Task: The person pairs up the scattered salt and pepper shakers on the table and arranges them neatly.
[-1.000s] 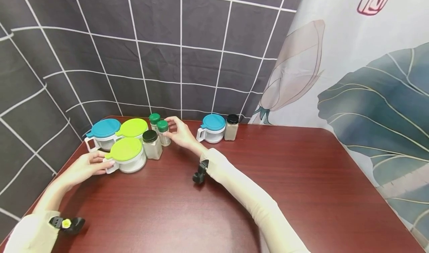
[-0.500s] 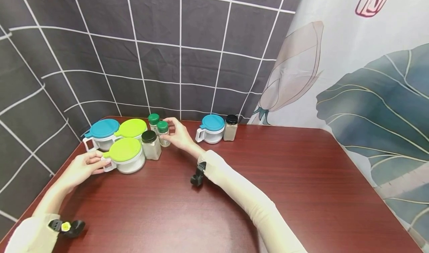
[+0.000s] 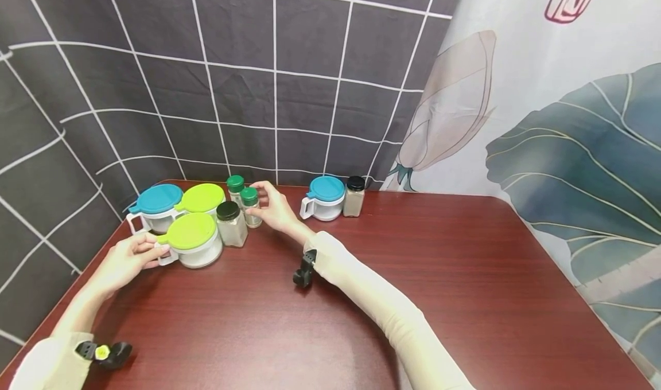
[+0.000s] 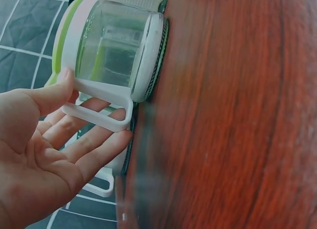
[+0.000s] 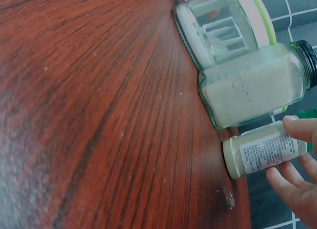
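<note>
The left hand (image 3: 125, 259) holds the white handle (image 4: 106, 121) of the front jar with a lime-green lid (image 3: 190, 231); its thumb lies on the handle's upper end and its fingers reach behind and under it. At the front green-capped bottle (image 3: 251, 207), the right hand (image 3: 279, 211) has its thumb on one side and fingers on the other. In the right wrist view this labelled bottle (image 5: 270, 152) stands with its base on the table. A square black-capped jar (image 3: 232, 225) is between the green-lidded jar and the bottles. Behind the held bottle is another green-capped bottle (image 3: 235, 185).
Behind the front jar stand a blue-lidded jar (image 3: 157, 199) and a second lime-lidded jar (image 3: 202, 197). Right of the right hand are another blue-lidded jar (image 3: 326, 192) and a black-capped jar (image 3: 354, 198). A checked cloth (image 3: 310, 46) hangs at the table's (image 3: 465, 275) back edge.
</note>
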Available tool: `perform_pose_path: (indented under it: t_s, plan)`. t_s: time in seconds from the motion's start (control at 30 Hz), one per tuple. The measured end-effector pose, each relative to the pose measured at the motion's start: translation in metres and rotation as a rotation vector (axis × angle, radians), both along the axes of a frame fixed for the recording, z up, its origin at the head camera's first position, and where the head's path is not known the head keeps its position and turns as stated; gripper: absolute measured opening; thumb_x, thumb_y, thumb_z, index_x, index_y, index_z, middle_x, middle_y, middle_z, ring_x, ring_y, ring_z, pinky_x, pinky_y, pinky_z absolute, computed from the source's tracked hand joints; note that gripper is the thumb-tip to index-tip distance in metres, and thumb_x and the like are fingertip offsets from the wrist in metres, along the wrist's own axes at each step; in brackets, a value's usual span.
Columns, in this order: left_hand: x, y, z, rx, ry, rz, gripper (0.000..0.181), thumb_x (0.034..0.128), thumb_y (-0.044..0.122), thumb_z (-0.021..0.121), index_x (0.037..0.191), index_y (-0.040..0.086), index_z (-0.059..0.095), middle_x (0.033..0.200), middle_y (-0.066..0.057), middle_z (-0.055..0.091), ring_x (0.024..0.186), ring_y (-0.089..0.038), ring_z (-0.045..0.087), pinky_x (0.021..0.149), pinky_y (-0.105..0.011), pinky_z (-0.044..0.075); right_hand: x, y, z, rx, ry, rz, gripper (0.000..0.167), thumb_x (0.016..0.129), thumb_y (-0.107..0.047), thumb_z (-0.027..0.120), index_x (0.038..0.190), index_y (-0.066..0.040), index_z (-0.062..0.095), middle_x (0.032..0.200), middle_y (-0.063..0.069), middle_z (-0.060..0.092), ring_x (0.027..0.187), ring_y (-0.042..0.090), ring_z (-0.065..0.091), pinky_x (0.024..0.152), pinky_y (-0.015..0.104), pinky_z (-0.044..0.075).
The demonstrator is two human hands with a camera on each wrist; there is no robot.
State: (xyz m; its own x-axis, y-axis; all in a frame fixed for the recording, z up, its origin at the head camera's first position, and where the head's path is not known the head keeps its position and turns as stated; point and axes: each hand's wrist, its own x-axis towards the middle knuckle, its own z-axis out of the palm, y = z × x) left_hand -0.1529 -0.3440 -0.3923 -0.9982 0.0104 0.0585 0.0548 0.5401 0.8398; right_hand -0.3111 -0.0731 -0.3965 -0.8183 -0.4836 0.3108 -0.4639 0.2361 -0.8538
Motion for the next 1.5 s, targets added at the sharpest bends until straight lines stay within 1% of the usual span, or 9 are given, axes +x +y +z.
perform_pose_path:
  t_s: [0.2, 0.4, 0.47, 0.6, 0.7, 0.8, 1.03, 1.23, 1.5]
  plan:
    - [0.000, 0.002, 0.003, -0.028, 0.036, 0.025, 0.025, 0.0941, 0.016, 0.061, 0.102, -0.007, 0.056, 0.083, 0.029, 0.061, 0.076, 0.010, 0.061, 0.064, -0.015, 0.055, 0.000, 0.002, 0.001, -0.003, 0.012, 0.007, 0.051, 0.079, 0.003, 0.074, 0.124, -0.001, 0.050, 0.118, 0.021, 0.065, 0.105, 0.030, 0.066, 0.089, 0.036, 0.055]
    - [-0.001, 0.002, 0.002, -0.033, 0.043, 0.024, 0.025, 0.0941, 0.017, 0.061, 0.104, -0.006, 0.057, 0.083, 0.030, 0.061, 0.075, 0.011, 0.061, 0.063, -0.016, 0.055, 0.000, 0.005, 0.002, 0.013, 0.028, -0.010, 0.051, 0.079, 0.001, 0.075, 0.123, -0.003, 0.051, 0.116, 0.018, 0.066, 0.104, 0.028, 0.067, 0.086, 0.032, 0.056]
    - [-0.001, 0.001, 0.001, -0.008, 0.048, 0.017, 0.019, 0.0943, 0.015, 0.061, 0.102, -0.002, 0.058, 0.084, 0.030, 0.062, 0.077, 0.012, 0.061, 0.063, -0.016, 0.056, 0.000, 0.006, 0.003, 0.013, 0.033, -0.013, 0.051, 0.078, 0.001, 0.075, 0.122, -0.003, 0.051, 0.116, 0.018, 0.067, 0.103, 0.028, 0.067, 0.085, 0.030, 0.056]
    - [0.001, -0.002, 0.000, 0.069, 0.063, -0.014, 0.004, 0.0948, 0.010, 0.059, 0.096, 0.013, 0.062, 0.085, 0.029, 0.062, 0.080, 0.013, 0.061, 0.063, -0.015, 0.055, 0.000, 0.007, 0.005, 0.016, 0.043, -0.011, 0.050, 0.079, 0.001, 0.075, 0.122, -0.003, 0.051, 0.116, 0.018, 0.067, 0.103, 0.027, 0.068, 0.084, 0.027, 0.056]
    - [0.002, -0.002, 0.001, 0.116, 0.082, -0.035, 0.017, 0.0949, 0.007, 0.057, 0.094, 0.023, 0.061, 0.086, 0.028, 0.063, 0.081, 0.013, 0.061, 0.064, -0.015, 0.055, 0.001, 0.008, 0.007, 0.021, 0.047, -0.007, 0.050, 0.079, 0.000, 0.075, 0.123, -0.003, 0.051, 0.116, 0.018, 0.067, 0.103, 0.027, 0.068, 0.084, 0.028, 0.056]
    - [0.003, -0.002, 0.002, 0.130, 0.099, -0.042, 0.021, 0.0946, 0.005, 0.057, 0.094, 0.026, 0.061, 0.087, 0.028, 0.063, 0.082, 0.013, 0.062, 0.064, -0.015, 0.055, 0.002, 0.010, 0.008, 0.020, 0.049, -0.008, 0.051, 0.079, 0.000, 0.076, 0.123, -0.003, 0.051, 0.116, 0.018, 0.066, 0.103, 0.028, 0.067, 0.085, 0.031, 0.057]
    - [0.005, 0.001, 0.008, 0.091, 0.081, -0.040, 0.015, 0.0945, 0.007, 0.057, 0.095, 0.022, 0.060, 0.087, 0.029, 0.064, 0.081, 0.014, 0.062, 0.064, -0.015, 0.055, 0.006, 0.016, 0.008, 0.032, 0.071, -0.028, 0.050, 0.078, -0.002, 0.077, 0.121, -0.003, 0.052, 0.115, 0.017, 0.068, 0.101, 0.027, 0.068, 0.082, 0.025, 0.057]
    - [0.008, 0.006, 0.012, 0.057, 0.061, -0.045, 0.011, 0.0947, 0.008, 0.058, 0.096, 0.018, 0.060, 0.086, 0.028, 0.064, 0.079, 0.011, 0.062, 0.064, -0.015, 0.055, 0.008, 0.022, 0.009, 0.024, 0.080, -0.022, 0.050, 0.078, -0.001, 0.077, 0.121, -0.002, 0.051, 0.113, 0.019, 0.067, 0.100, 0.028, 0.068, 0.082, 0.032, 0.057]
    - [0.010, 0.011, 0.015, 0.080, 0.077, -0.092, 0.017, 0.0937, 0.003, 0.058, 0.097, 0.019, 0.061, 0.087, 0.025, 0.066, 0.080, 0.009, 0.063, 0.065, -0.015, 0.055, 0.010, 0.028, 0.012, 0.033, 0.085, -0.029, 0.052, 0.076, -0.003, 0.079, 0.120, -0.004, 0.052, 0.112, 0.017, 0.068, 0.099, 0.027, 0.069, 0.079, 0.023, 0.057]
